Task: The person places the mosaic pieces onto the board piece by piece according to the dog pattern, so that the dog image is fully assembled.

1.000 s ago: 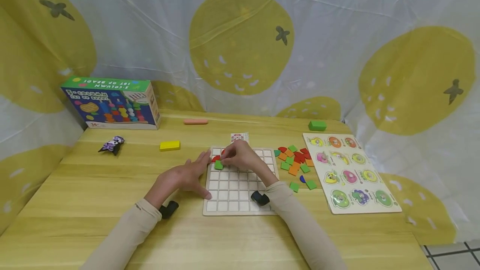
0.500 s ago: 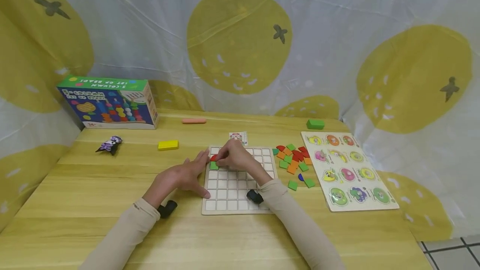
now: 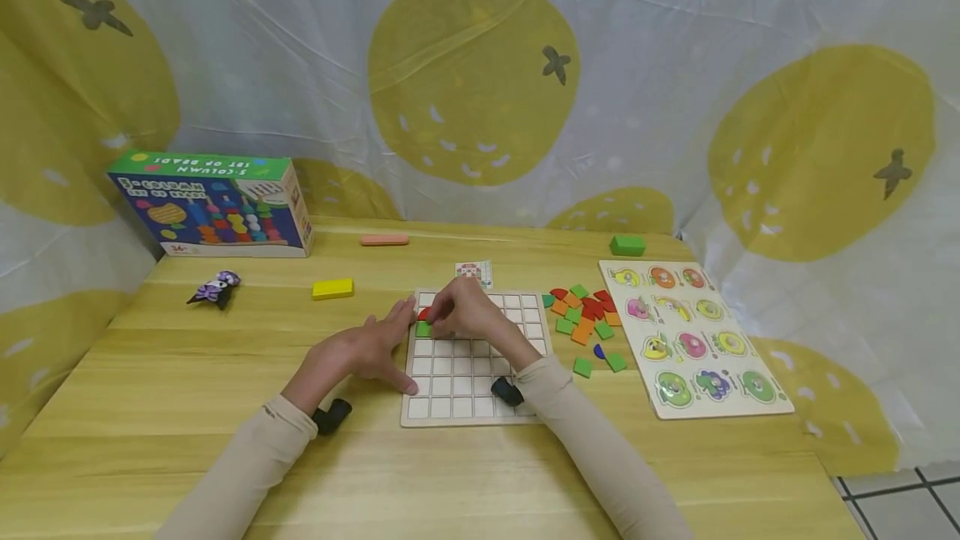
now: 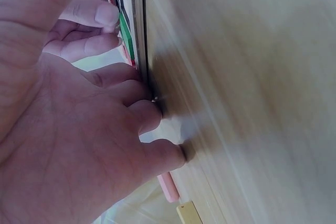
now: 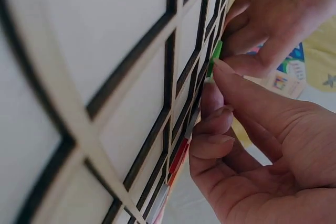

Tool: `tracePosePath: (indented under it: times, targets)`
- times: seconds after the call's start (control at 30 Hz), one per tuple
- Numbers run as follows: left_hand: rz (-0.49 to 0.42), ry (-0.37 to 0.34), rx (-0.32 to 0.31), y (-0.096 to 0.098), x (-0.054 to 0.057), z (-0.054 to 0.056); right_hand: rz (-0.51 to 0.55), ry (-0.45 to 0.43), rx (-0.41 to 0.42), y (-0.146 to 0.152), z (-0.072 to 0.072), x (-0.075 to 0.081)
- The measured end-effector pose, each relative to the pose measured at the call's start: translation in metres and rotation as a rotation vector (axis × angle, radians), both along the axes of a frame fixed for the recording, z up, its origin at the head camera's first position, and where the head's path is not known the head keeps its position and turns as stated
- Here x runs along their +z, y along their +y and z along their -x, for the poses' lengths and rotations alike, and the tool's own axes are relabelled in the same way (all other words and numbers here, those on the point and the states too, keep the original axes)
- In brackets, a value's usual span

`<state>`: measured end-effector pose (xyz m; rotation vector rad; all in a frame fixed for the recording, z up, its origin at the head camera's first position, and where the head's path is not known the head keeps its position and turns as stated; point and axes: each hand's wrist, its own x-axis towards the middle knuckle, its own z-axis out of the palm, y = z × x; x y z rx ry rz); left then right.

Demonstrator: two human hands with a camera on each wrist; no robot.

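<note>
While the left hand [image 3: 365,352], fingers extended and gripping nothing, is resting along the left edge of the gridded board [image 3: 462,386], the right hand [image 3: 468,312] is pinching the green tile [image 3: 423,329] between thumb and finger, their tips nearly together, over the leftmost column. Being square, the tile is offering no long axis, its sides running roughly with the grid lines, and whether it is fully seated is unclear; just beyond, a red piece [image 3: 424,314] is occupying the same column. Farther right, the puzzle board [image 3: 660,327] is holding fruit pieces [image 3: 692,346].
</note>
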<state>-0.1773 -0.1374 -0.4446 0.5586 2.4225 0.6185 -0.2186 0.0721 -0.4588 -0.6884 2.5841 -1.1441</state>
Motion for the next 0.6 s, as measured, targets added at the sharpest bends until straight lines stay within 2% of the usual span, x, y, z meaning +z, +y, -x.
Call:
tracePosePath:
  times: [0.2, 0.4, 0.5, 0.6]
  targets:
    - [-0.009, -0.008, 0.005, 0.0, -0.001, -0.001, 0.004, 0.009, 0.034, 0.007, -0.001, 0.0]
    - [-0.013, -0.005, 0.011, 0.001, -0.001, -0.001, 0.052, 0.157, 0.1, 0.049, 0.007, 0.007]
    - [-0.023, -0.008, 0.019, 0.001, -0.001, 0.0, 0.056, 0.216, 0.048, 0.085, 0.012, 0.01]
    - [-0.03, -0.019, 0.02, 0.001, -0.002, 0.0, 0.012, 0.225, -0.062, 0.124, 0.014, 0.011]
